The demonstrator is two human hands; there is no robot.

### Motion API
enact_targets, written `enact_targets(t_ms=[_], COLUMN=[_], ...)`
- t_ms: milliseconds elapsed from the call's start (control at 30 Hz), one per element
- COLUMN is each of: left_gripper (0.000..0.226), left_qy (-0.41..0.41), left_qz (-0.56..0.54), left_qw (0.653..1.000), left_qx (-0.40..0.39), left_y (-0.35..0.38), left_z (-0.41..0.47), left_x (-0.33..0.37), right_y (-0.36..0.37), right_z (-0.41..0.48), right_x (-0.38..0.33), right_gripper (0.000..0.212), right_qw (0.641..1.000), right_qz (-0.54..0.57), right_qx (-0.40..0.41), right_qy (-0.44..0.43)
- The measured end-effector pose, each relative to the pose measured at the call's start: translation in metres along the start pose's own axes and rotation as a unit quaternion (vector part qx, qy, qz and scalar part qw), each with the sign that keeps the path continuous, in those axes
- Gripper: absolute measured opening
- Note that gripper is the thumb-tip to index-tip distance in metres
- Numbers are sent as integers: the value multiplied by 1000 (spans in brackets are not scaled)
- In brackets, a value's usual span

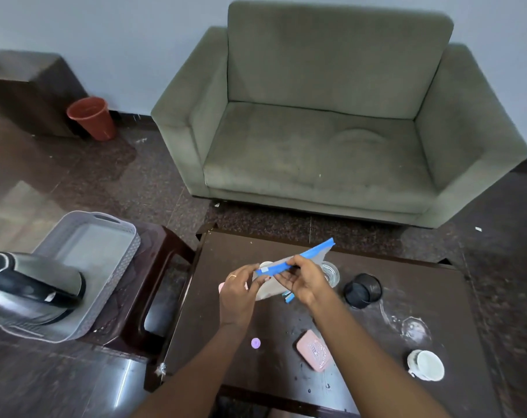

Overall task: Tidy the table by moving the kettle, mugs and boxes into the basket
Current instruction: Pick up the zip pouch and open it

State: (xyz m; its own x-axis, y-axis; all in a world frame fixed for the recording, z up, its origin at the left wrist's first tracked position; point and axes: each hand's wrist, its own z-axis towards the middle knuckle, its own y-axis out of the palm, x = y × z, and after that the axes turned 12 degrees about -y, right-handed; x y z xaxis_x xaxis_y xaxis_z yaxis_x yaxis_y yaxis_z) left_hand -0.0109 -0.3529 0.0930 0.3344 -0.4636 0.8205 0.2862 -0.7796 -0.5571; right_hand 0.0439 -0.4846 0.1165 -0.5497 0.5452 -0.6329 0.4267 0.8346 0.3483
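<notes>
Box (292,267) above table (407,312) centre, basket (126,245) at 9 o'clock | I see left hand (239,292) and right hand (300,282) pinching its ends | light, thin card, likely crushable; I'd hold edges.

Blue-edged grey box (292,267), grey lattice basket (111,257), pink tin (315,349), olive sofa (316,131).

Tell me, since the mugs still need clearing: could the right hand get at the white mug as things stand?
Probably not at once: the right hand shares its grip on the blue-edged box with the left hand. The white mug lies unobstructed on the table.
</notes>
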Motion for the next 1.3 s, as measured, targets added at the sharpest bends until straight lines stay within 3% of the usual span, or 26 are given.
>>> enact_targets(t_ms=[200, 300, 333, 367, 433, 500, 567, 600, 833, 1000, 1067, 1167, 1300], left_gripper=[12, 12, 12, 12, 11, 8, 7, 7, 14, 30, 33, 24, 13], left_qy=[-59, -82, -88, -96, -110, -111, -109, -109, -113, -141, -151, -167, -164], left_qz=[-22, -39, -49, -60, -71, -67, -62, -60, -100, -159, -180, -187, -176], left_qw=[998, 996, 995, 994, 991, 991, 992, 992, 987, 976, 972, 968, 970], left_qx=[1, -8, -8, -7, -4, -3, -17, -26, -58, -39, -25, -1, 13], left_y=[2, 3, 4, 4, 4, 4, 4, 4, 3, 1, -4, -12, -18], left_z=[3, 6, 8, 9, 10, 11, 11, 10, 8, 10, 14, 22, 25], left_x=[2, 3, 4, 5, 7, 8, 9, 9, 4, -1, -6, -17, -27], right_y=[3, 4, 4, 2, -4, -5, -6, -6, -9, -25, -39, -59, -72], right_z=[-7, -9, -9, -9, -9, -16, -18, -17, -19, -9, -3, 6, 11], right_x=[6, 8, 9, 10, 13, 16, 21, 25, 21, 14, 8, 4, 2], right_gripper=[19, 7, 8, 26, 56, 56, 39, 32, 10, 4, 3, 15, 15], right_qw=[999, 993, 978, 944, 829, 712, 620, 587, 459, 455, 475, 522, 521], right_qz=[-33, -82, -155, -269, -478, -590, -659, -681, -689, -696, -710, -737, -749], right_qx=[3, 30, 53, 85, 104, 1, -93, -110, -78, -42, -26, -20, 11], right_qy=[-4, -85, -127, -169, -270, -380, -416, -424, -555, -554, -519, -428, -409])
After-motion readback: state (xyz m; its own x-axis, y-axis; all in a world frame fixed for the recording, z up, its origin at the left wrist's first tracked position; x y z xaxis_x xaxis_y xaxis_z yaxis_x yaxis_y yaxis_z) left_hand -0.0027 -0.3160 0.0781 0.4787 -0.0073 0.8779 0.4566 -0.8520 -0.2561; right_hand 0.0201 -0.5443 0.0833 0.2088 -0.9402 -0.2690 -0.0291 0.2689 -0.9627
